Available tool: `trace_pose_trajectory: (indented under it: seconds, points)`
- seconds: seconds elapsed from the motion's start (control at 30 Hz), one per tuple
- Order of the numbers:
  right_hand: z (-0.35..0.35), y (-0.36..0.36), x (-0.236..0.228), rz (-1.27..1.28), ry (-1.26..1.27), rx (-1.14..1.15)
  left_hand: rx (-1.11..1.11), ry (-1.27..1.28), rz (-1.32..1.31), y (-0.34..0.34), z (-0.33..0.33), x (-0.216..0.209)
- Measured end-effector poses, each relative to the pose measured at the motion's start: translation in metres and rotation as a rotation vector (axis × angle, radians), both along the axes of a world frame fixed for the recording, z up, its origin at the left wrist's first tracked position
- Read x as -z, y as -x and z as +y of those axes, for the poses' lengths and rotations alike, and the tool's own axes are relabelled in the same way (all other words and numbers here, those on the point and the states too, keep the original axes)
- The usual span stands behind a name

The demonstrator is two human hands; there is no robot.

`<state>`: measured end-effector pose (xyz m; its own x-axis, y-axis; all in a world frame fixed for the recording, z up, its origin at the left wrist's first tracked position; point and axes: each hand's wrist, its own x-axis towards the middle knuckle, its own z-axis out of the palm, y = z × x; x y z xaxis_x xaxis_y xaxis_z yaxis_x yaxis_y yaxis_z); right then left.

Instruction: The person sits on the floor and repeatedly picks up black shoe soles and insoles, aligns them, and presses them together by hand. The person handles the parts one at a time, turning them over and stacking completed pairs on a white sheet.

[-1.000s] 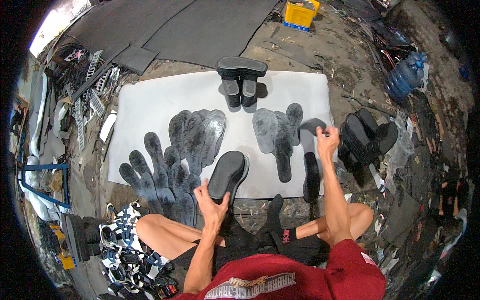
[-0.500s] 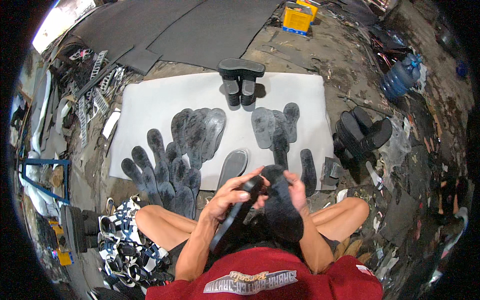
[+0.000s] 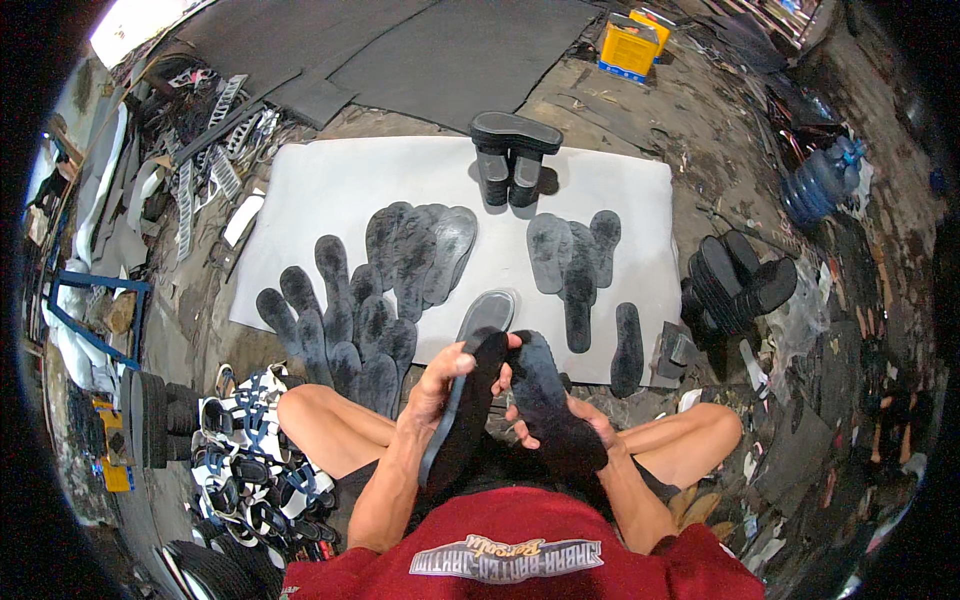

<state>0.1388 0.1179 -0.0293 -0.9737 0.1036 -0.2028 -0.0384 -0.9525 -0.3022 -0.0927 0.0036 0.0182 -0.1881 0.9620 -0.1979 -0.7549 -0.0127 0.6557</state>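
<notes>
"So, where's the room?"

"On my white sheet (image 3: 500,255), a bare strip shows between the wide left group of insoles (image 3: 345,300), spilling past the near edge, and the smaller right group (image 3: 579,300)."

"And your hands?"

"A left sole (image 3: 468,410) and a right sole (image 3: 545,385) sit side by side above that near edge. My left hand (image 3: 433,388) pinches one between thumb and fingers; my right hand (image 3: 592,424) curls round the other, visible fingertips slightly spread."
</notes>
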Motion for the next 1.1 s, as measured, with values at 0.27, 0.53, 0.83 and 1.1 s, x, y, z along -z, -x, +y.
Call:
trace_pose_trajectory:
  seconds: [0.27, 0.53, 0.83, 1.1]
  points:
    - [0.004, 0.02, -0.027, -0.232, -0.379, 0.291, -0.383, -0.308, -0.3, 0.003, 0.007, -0.001]
    - [-0.051, 0.042, -0.131, -0.469, -1.905, 0.473, -0.584, -0.316, -0.196, -0.02, 0.004, -0.029]
    - [-0.068, 0.051, -0.114, -0.4, -2.023, 0.619, -0.487, -0.409, -0.025, -0.031, -0.001, -0.05]
    - [-0.069, 0.052, -0.112, -0.407, -2.012, 0.597, -0.484, -0.422, -0.043, -0.031, -0.001, -0.047]
